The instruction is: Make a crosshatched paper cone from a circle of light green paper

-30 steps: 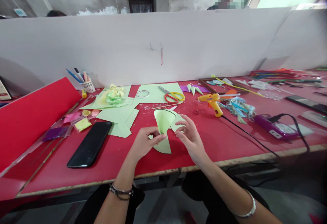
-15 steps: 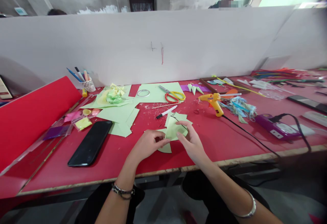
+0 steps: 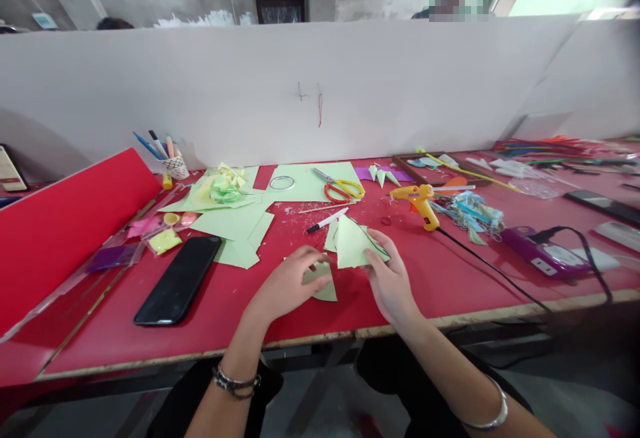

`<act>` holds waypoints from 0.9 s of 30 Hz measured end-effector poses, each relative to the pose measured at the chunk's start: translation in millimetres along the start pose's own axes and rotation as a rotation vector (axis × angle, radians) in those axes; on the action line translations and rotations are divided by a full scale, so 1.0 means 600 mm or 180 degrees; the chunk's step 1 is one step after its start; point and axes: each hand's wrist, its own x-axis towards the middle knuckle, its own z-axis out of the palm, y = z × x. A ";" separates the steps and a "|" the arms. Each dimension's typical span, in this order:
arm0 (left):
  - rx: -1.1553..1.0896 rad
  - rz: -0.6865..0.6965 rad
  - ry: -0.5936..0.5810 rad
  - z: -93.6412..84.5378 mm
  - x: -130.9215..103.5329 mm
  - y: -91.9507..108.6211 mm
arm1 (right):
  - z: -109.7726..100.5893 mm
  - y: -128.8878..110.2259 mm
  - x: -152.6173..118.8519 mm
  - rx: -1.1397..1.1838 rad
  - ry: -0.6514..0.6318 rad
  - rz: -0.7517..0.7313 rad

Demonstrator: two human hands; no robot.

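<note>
Light-green paper wedge [image 3: 353, 245] is up in the right hand, near the front of the red table [image 3: 450, 291]. Going left to right: the black phone [image 3: 177, 281] lies flat, off to the side, so I guess it doesn't crowd the hands. Pen cup [image 3: 176, 168] stands at the back, pens upright, probably easy to grab. Left hand [image 3: 290, 285] looks loose, fingers curled with nothing visibly gripped, over another cut piece [image 3: 326, 288]; can't tell if it's touching. Marker [image 3: 327, 221] and scissors [image 3: 345, 190] sit just beyond the hands, handy for either one imo. Right hand [image 3: 393, 278] pinches the wedge by its right side, thumb in front, which seems to leave most of the face and the dark curved line showing. Glue gun [image 3: 423, 205] is further right, nozzle pointing left, cord trailing off rightward, likely so it's clear of the paper.
</note>
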 end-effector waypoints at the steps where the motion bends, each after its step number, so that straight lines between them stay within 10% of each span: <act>1: 0.0170 -0.0009 0.0030 -0.002 -0.004 0.002 | -0.001 0.000 0.001 0.0186 0.0096 0.0074; 11: 0.1602 -0.0270 -0.0358 0.029 -0.050 0.017 | 0.002 -0.007 -0.002 0.0281 0.0081 0.0441; 21: 0.1932 -0.0710 0.0452 -0.004 -0.047 -0.057 | 0.003 -0.002 -0.010 -0.1739 -0.0868 -0.0109; 27: 0.1251 0.0364 0.1034 -0.014 -0.043 -0.016 | 0.001 -0.018 -0.003 -0.2489 -0.1642 -0.0275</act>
